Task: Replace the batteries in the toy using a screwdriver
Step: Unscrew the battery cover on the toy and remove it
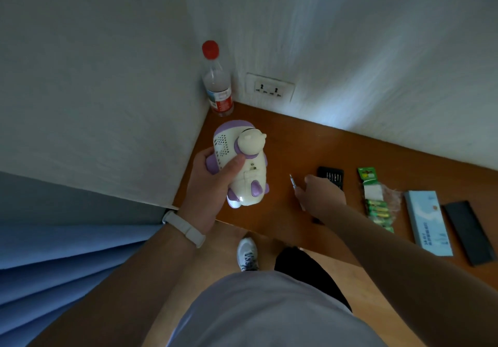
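A white and purple toy [239,163] is held above the left end of the brown desk [296,144], its underside with a small screw turned up. My left hand [213,185] grips it round the body, thumb across the speaker holes. My right hand [322,195] is over the desk to the right and holds a thin silver screwdriver [294,185], tip pointing away from me. A green pack of batteries [376,201] lies further right. The black bit case [331,175] lies just behind my right hand, partly hidden by it.
A clear bottle with a red cap [217,82] stands in the wall corner, next to a wall socket [269,87]. A light blue box [428,221] and a black lid [470,232] lie at the desk's right end. Blue fabric [67,260] lies to the left below the desk.
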Motion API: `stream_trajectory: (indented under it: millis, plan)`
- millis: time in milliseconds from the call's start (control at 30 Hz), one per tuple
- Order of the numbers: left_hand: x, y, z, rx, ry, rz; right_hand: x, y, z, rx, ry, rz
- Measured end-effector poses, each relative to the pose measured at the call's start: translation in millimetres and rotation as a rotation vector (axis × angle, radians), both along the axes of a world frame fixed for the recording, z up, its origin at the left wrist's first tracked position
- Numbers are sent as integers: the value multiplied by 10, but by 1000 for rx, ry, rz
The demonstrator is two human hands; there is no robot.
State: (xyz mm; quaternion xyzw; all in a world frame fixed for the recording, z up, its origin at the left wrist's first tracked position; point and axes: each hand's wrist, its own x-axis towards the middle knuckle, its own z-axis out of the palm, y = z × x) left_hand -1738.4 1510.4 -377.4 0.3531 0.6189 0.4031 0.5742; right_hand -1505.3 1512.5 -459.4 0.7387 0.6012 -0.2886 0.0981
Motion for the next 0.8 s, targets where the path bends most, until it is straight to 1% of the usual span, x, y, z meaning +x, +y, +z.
stream_trajectory:
  millis: [100,233,400,533,633,800]
  plan:
    - [35,23,158,51,-15,-24,-12,-17,313,71,30,-38]
    - [106,28,403,129,-10,-42,-133,-80,869,228,152,-53]
    - [173,-13,727,243,-1,-14,-334,-199,1554,519,366,-80]
    - [174,-71,993,330,-10,35,-470,-325,1945,776,517,6]
    - [151,-109,1182,404,-8,80,-558,-370,2153,862,568,73]
    - [111,-163,1442,506,5,110,-689,-385,2409,936,638,34]
